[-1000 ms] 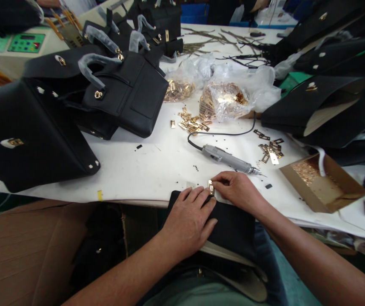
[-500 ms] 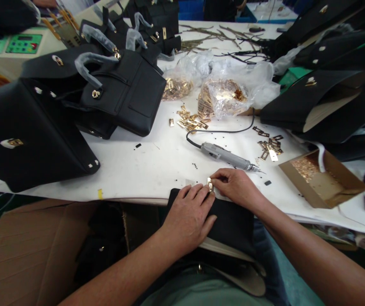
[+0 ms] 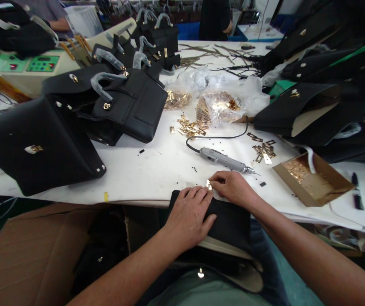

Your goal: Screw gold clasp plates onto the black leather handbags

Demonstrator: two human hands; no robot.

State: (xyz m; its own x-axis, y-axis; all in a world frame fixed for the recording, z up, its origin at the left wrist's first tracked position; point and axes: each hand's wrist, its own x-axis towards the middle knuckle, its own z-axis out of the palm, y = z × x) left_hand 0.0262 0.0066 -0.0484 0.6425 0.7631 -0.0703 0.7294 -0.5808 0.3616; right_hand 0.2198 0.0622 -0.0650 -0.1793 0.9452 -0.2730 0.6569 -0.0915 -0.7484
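Note:
A black leather handbag (image 3: pixel 229 225) lies across my lap, its flap up against the table's front edge. My left hand (image 3: pixel 190 212) rests flat on this flap, fingers stretched out, their tips close to a small gold lock plate (image 3: pixel 209 185). From the other side my right hand (image 3: pixel 233 186) pinches the plate between thumb and finger at the flap's edge. Beyond my hands is a grey electric screwdriver (image 3: pixel 223 159), its bit pointing right and its cord looping back. Whatever lies under my left palm is hidden.
Black handbags (image 3: pixel 131 102) crowd the left, with more bags (image 3: pixel 291 106) on the right. Loose gold plates (image 3: pixel 190 127) lie before plastic bags of fittings (image 3: pixel 217 108). A cardboard box (image 3: pixel 313 178) holds tiny screws. A black marker (image 3: pixel 357 191) lies at right. Other people stand at the back.
The view has tipped up a little, showing more of the room behind. My hands keep almost the same pose, the right still pinching the gold lock plate.

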